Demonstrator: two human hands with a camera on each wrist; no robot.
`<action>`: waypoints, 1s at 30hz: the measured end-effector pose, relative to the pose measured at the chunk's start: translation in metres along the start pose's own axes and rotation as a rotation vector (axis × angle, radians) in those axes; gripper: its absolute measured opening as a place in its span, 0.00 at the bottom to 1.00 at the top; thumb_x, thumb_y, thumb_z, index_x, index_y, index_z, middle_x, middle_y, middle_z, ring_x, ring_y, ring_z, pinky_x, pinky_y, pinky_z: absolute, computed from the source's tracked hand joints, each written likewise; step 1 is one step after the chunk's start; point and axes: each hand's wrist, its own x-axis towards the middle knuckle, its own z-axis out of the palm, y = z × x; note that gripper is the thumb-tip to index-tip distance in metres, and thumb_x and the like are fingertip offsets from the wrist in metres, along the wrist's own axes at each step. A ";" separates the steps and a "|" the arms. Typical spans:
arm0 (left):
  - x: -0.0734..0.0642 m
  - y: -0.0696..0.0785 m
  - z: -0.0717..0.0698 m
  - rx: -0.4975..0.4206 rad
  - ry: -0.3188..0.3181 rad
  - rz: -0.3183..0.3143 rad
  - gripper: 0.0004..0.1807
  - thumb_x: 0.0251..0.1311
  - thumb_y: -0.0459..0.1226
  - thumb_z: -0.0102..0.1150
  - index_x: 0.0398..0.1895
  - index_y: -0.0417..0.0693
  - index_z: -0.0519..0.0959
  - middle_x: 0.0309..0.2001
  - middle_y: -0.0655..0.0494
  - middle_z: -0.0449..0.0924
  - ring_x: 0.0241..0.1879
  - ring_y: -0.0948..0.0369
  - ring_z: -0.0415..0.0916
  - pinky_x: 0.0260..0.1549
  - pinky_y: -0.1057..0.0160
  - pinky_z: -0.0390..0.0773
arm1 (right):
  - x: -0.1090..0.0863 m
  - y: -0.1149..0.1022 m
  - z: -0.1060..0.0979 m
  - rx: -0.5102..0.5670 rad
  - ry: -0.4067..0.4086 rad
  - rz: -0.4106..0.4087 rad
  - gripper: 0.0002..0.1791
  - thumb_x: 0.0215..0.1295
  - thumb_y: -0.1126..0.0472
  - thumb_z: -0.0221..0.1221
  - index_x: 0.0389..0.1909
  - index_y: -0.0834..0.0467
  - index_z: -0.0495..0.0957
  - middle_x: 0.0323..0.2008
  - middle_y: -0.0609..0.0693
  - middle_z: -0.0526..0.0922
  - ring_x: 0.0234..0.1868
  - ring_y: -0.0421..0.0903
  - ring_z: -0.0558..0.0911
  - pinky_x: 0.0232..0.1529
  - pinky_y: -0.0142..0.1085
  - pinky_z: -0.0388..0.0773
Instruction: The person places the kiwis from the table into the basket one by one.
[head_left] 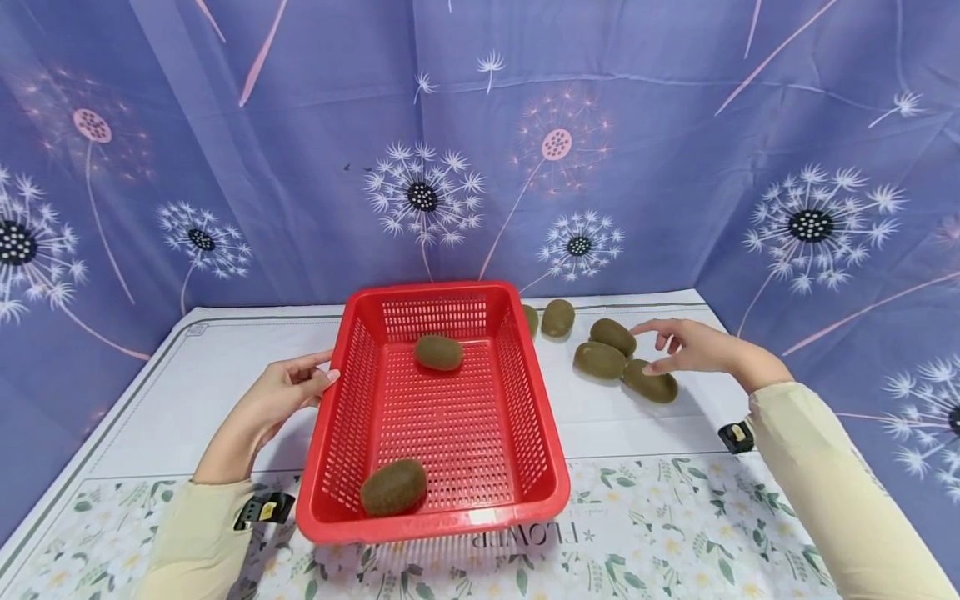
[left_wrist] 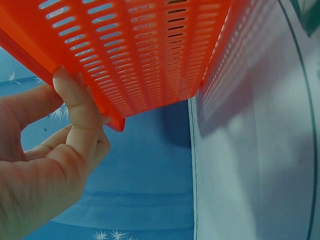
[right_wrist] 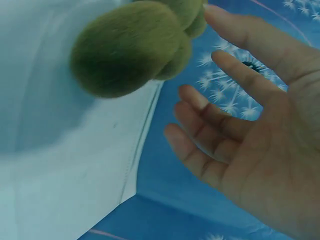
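Note:
My left hand (head_left: pixel 288 392) holds the left rim of a red plastic basket (head_left: pixel 442 525), thumb and fingers pinching its edge, as the left wrist view also shows. Inside the basket lie two brown kiwifruit, one kiwifruit (head_left: pixel 438 352) toward the back and another kiwifruit (head_left: pixel 393 487) in the front left corner. To the right of the basket, my right hand (head_left: pixel 693 346) hovers over a cluster of kiwifruit (head_left: pixel 600 360) with its fingers loosely spread. Its thumb overlaps the nearest kiwifruit (head_left: pixel 651 383). In the right wrist view the palm holds nothing.
Two more kiwifruit lie farther back, one kiwifruit (head_left: pixel 558 318) in full sight and one kiwifruit (head_left: pixel 531 320) partly hidden by the basket's rim. A white, flower-printed cloth (head_left: pixel 645 533) covers the table. Blue dandelion-patterned curtains (head_left: pixel 480 167) enclose the back and sides.

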 end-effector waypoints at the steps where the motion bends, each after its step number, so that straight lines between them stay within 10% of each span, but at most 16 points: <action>1: 0.000 0.000 0.000 0.000 -0.001 0.001 0.32 0.70 0.38 0.52 0.72 0.33 0.56 0.35 0.52 0.76 0.32 0.62 0.80 0.39 0.65 0.80 | -0.002 0.003 0.001 0.011 -0.021 0.008 0.36 0.54 0.56 0.70 0.62 0.64 0.69 0.37 0.54 0.73 0.37 0.49 0.75 0.37 0.40 0.73; 7: 0.000 0.002 0.000 -0.002 -0.001 0.005 0.32 0.70 0.38 0.51 0.72 0.33 0.56 0.35 0.51 0.77 0.32 0.61 0.80 0.40 0.65 0.80 | -0.010 0.022 0.010 0.090 -0.121 0.008 0.43 0.48 0.61 0.72 0.65 0.64 0.63 0.39 0.58 0.71 0.36 0.50 0.71 0.33 0.37 0.70; 14: -0.001 0.000 0.000 -0.006 0.001 -0.004 0.32 0.70 0.38 0.52 0.72 0.33 0.57 0.35 0.51 0.76 0.32 0.61 0.80 0.40 0.65 0.80 | -0.014 0.036 0.023 0.229 -0.222 0.000 0.51 0.43 0.74 0.68 0.66 0.38 0.60 0.40 0.60 0.68 0.30 0.48 0.70 0.28 0.33 0.71; 21: -0.001 0.000 0.000 -0.012 0.002 -0.005 0.32 0.70 0.39 0.53 0.72 0.33 0.57 0.35 0.51 0.76 0.32 0.62 0.79 0.39 0.65 0.80 | -0.014 0.036 0.029 0.145 -0.195 -0.073 0.51 0.39 0.79 0.62 0.70 0.63 0.53 0.56 0.64 0.62 0.43 0.50 0.67 0.39 0.37 0.73; 30: -0.001 -0.001 0.001 -0.029 0.002 0.003 0.32 0.70 0.38 0.52 0.72 0.33 0.57 0.35 0.52 0.76 0.32 0.62 0.80 0.39 0.64 0.80 | -0.013 0.036 0.030 0.121 -0.146 -0.154 0.47 0.41 0.78 0.63 0.66 0.49 0.62 0.48 0.56 0.68 0.41 0.48 0.67 0.37 0.37 0.75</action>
